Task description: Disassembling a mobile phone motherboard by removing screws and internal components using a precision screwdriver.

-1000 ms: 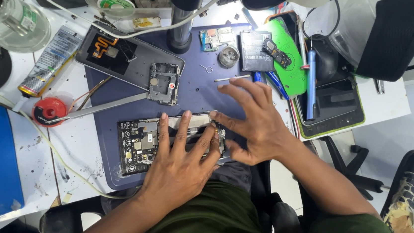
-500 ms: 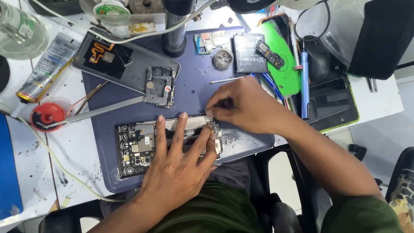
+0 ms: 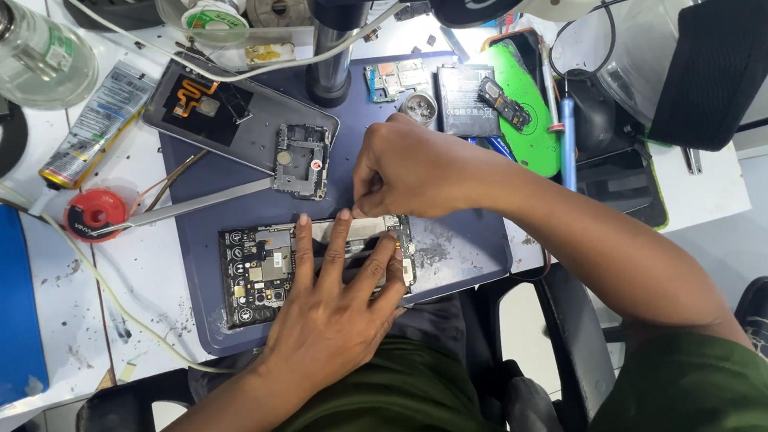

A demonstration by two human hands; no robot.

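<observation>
Nearest, the left hand lies flat with fingers spread, pressing down on the opened phone, which sits on the blue mat at the bench's near edge. Its exposed board looks thin, stiff and fragile; it is best steadied by the frame edges, as the palm does now, keeping pressure off the small components. The right hand hovers at the phone's upper edge, fingertips pinched together on something too small to make out, perhaps a fine tool or a screw. A second ago this hand lay open and spread over the phone's right end; it has since closed into the pinch and lifted toward the far edge, while the left hand stays planted. Beyond lie a back cover with a loose frame piece, a red reel, a battery and a green pad. Farthest stands the microscope post.
</observation>
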